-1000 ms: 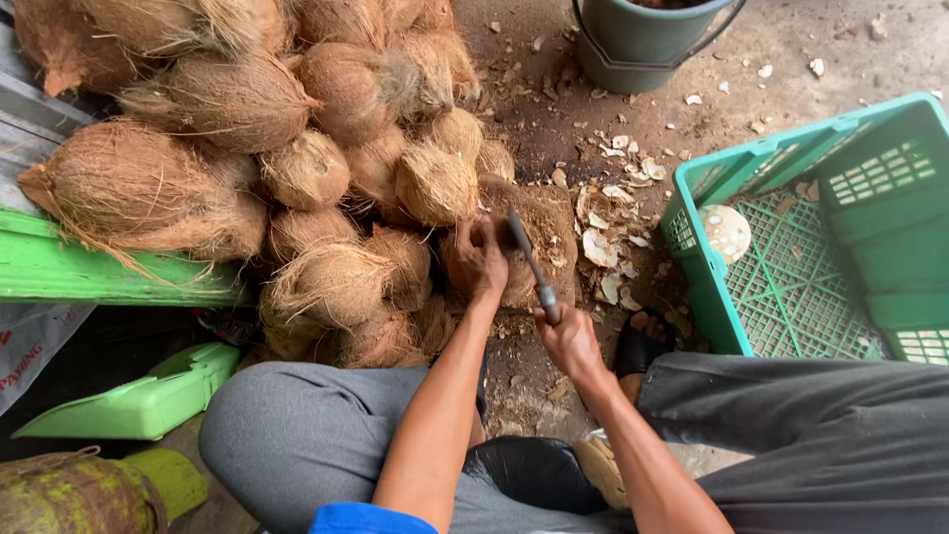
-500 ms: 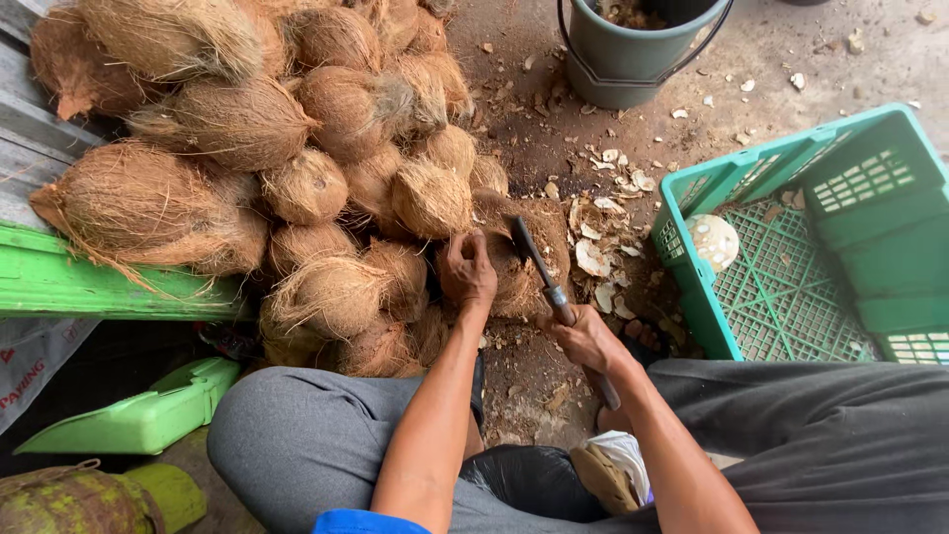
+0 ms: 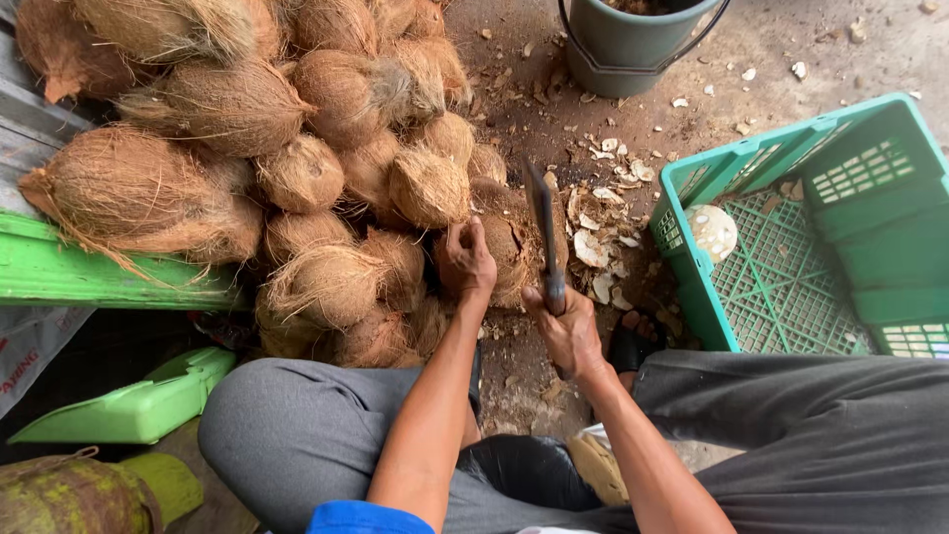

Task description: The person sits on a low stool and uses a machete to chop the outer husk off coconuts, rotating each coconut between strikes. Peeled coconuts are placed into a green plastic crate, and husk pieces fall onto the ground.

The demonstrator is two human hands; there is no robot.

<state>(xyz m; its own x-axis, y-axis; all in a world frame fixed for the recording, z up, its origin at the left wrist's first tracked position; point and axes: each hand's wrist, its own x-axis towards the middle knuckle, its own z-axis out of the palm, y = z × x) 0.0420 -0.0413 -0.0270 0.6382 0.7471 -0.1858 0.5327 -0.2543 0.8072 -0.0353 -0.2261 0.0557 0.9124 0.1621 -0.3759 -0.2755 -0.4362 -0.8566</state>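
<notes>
Brown coconut (image 3: 509, 252) gripped by L hand (image 3: 465, 262) | R hand (image 3: 565, 331) clenches knife (image 3: 544, 232) (blade up)

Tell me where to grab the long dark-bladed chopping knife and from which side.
Grip the chopping knife by its handle at the near, lower end, coming from the person's side, as the right hand does. The blade points up and away toward the husked brown coconut under the left hand.

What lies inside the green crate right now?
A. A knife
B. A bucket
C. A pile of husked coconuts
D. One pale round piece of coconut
D: the crate holds only one pale round piece, near its left wall; the knife is in the right hand.
</notes>
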